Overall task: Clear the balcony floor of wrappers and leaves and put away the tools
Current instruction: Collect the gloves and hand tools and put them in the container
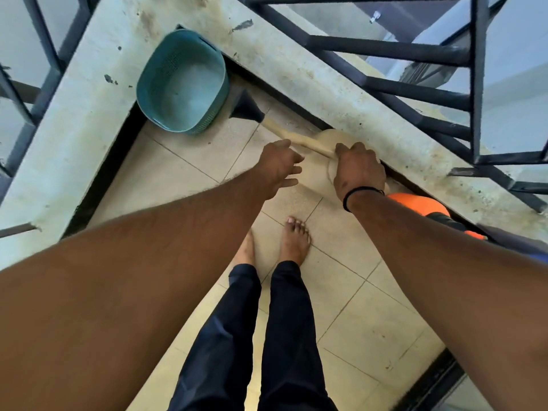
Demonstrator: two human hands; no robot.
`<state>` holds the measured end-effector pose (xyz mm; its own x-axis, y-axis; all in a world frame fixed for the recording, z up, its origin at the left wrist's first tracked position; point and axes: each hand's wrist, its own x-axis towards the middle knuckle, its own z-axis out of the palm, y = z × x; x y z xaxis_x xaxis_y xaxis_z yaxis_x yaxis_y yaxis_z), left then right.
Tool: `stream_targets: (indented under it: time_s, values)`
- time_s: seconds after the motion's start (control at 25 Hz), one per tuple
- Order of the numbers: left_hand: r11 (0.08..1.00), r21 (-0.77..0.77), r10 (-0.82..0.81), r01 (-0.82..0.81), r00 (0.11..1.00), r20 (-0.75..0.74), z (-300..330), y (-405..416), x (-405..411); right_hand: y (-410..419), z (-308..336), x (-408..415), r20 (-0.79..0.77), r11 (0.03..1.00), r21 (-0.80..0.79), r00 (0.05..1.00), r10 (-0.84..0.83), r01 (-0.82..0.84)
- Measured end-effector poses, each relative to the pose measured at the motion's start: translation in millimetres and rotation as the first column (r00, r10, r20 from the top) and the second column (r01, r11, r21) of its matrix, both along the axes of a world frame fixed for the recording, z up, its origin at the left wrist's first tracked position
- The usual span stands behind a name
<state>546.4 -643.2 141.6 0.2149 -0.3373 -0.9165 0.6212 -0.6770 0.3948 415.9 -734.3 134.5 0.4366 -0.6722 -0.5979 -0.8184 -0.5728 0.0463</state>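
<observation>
My right hand (pixel 358 170) grips the broom handle (pixel 299 140), left hand (pixel 278 164) loosely open beside it; light, stiff wood, best held mid-shaft.

Pale-handled broom (pixel 299 140) — dark head beside teal basket (pixel 184 81).

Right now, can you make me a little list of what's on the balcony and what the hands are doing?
place: tiled balcony floor in a corner of a concrete ledge with dark metal railing
basket: teal plastic basket, standing in the corner, looks empty
tool: long tool with pale wooden handle and dark head beside the basket
right hand: grips the handle
left hand: fingers loose, beside the handle
feet: bare feet on the tiles
other: orange object by the ledge, partly hidden
</observation>
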Motion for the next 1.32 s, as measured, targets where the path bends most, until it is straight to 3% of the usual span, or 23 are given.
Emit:
stream_targets:
  time_s: [0.2,0.32,0.4,0.52,0.64,0.72,0.88,0.96,1.08,1.16,1.32]
  values:
    - [0.985,0.056,0.165,-0.162,0.985,-0.051,-1,60,-1,42,14,15,0.153,0.991,-0.117,0.985,0.081,-0.064]
    - [0.967,0.103,0.237,-0.232,0.970,-0.045,12,106,-2,75,33,28,0.283,0.992,-0.061,0.951,0.121,-0.108]
    - [0.966,0.135,0.222,-0.221,0.975,0.007,33,138,0,95,54,36,0.409,0.989,0.082,0.909,0.077,-0.121]
    - [0.962,0.172,0.195,-0.213,0.974,0.116,104,187,15,115,129,58,0.540,0.928,0.343,0.839,-0.070,-0.143]
    - [0.974,0.181,0.094,-0.133,0.973,0.213,219,228,30,129,249,78,0.595,0.882,0.421,0.798,-0.093,-0.211]
    - [0.971,0.147,0.147,-0.190,0.954,0.261,298,245,41,133,324,91,0.650,0.861,0.434,0.754,-0.096,-0.265]
    - [0.941,0.009,0.292,-0.338,0.825,0.483,437,253,59,120,456,119,0.703,0.827,0.428,0.710,-0.051,-0.364]
    - [0.937,-0.009,0.284,-0.348,0.748,0.600,477,260,46,118,493,117,0.682,0.770,0.430,0.728,0.064,-0.471]
    - [0.936,0.019,0.238,-0.351,0.673,0.700,501,262,7,104,509,99,0.620,0.687,0.399,0.730,0.286,-0.607]
    - [0.896,0.015,0.307,-0.444,0.644,0.701,512,269,-30,99,511,95,0.614,0.645,0.364,0.694,0.376,-0.672]
    - [0.709,-0.056,0.531,-0.703,0.479,0.699,517,306,-99,138,511,113,0.633,0.507,0.366,0.608,0.479,-0.780]
